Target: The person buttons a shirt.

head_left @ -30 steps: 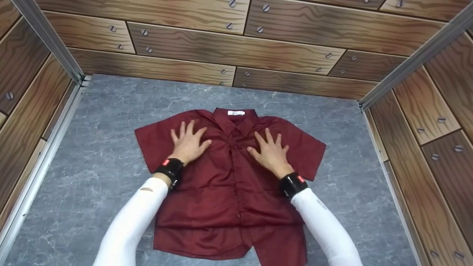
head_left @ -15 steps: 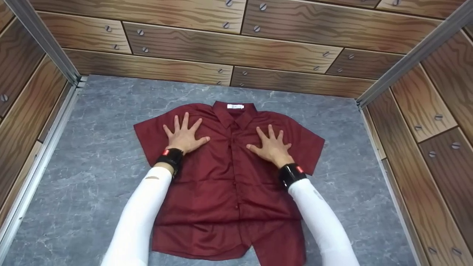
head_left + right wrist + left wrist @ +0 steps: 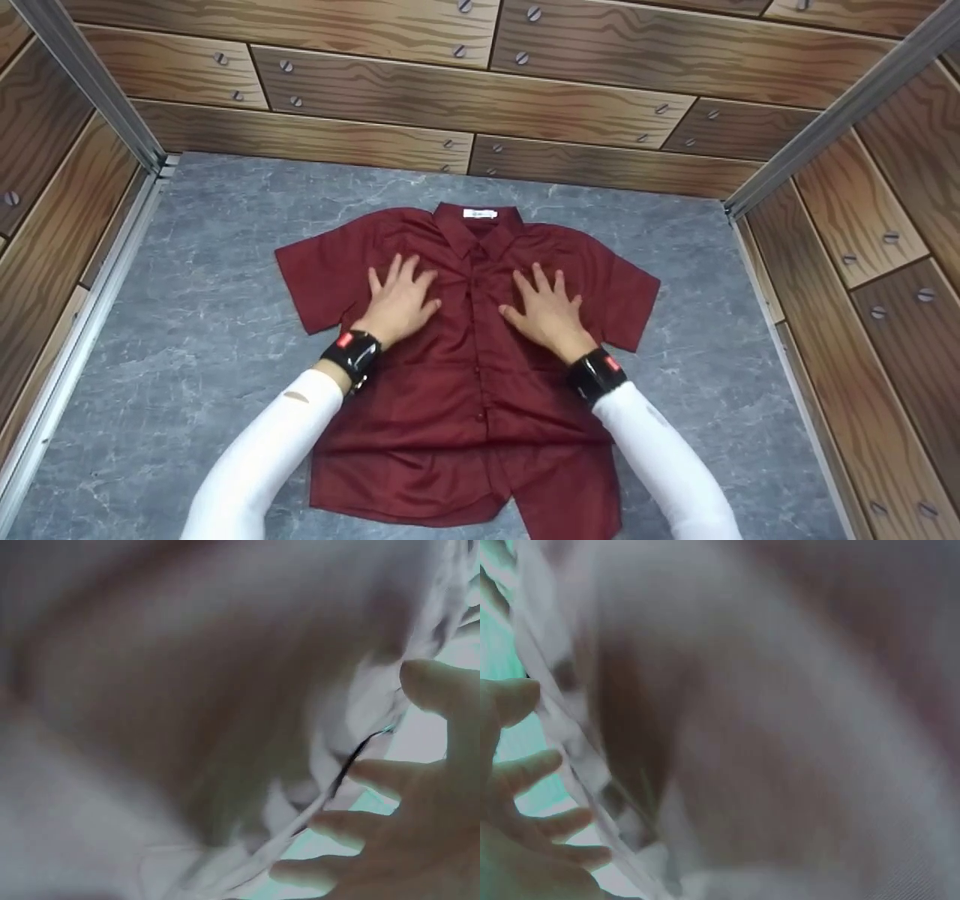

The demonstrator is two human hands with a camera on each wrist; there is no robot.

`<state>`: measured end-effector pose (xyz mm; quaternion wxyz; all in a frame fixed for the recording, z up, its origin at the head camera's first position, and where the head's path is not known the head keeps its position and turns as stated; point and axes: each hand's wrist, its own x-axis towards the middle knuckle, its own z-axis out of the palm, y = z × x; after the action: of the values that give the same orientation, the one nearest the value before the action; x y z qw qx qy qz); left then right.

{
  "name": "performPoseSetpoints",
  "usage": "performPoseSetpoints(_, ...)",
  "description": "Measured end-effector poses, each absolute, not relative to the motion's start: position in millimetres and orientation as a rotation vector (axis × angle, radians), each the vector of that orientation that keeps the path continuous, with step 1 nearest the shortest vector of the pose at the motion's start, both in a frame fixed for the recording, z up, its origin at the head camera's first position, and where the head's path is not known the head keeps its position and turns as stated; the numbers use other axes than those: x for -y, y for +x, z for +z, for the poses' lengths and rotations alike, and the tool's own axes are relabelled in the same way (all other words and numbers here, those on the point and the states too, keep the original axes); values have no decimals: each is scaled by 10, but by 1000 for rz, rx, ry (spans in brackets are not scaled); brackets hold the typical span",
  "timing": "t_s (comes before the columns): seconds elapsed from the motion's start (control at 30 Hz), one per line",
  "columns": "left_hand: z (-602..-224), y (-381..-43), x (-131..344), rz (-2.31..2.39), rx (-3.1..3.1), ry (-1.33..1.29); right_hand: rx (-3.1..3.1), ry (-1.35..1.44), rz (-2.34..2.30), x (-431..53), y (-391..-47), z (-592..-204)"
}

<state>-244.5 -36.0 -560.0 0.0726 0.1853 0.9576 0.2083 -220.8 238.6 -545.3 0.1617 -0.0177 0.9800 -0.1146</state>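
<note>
A dark red short-sleeved shirt (image 3: 427, 405) lies spread front up, its collar (image 3: 480, 238) toward the back wall and a white label inside the neck. On the chest at the left of the button line, my left hand (image 3: 397, 306) rests with spread fingers. My right hand (image 3: 549, 315) lies likewise on the other side of the buttons, fingers apart. Both wrist views are blurred and pale; the left hand (image 3: 532, 817) shows spread fingers against the cloth, as does the right hand (image 3: 412, 802). Part of the lower right hem is turned aside.
A grey marbled tabletop (image 3: 187, 337) surrounds the shirt. Wood-patterned panels (image 3: 480, 90) stand at the back and at both sides, with metal rails (image 3: 832, 112) along the corners. Black bands (image 3: 596, 375) are on both wrists.
Both hands first slid up toward the shoulders, then came back down the chest, the left one also moving inward. The collar shifted slightly toward the back wall.
</note>
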Motion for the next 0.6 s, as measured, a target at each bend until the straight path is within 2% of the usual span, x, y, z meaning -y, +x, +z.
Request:
performPoseSetpoints(0.23,-5668,-2300,372,511,-2839,564,-2725,-68,-307,-2402,-2091,-5478)
performPoseSetpoints(0.6,-5697,-2553,398,551,-2745,531,-2702,-92,-322,-2470,-2298,-5472)
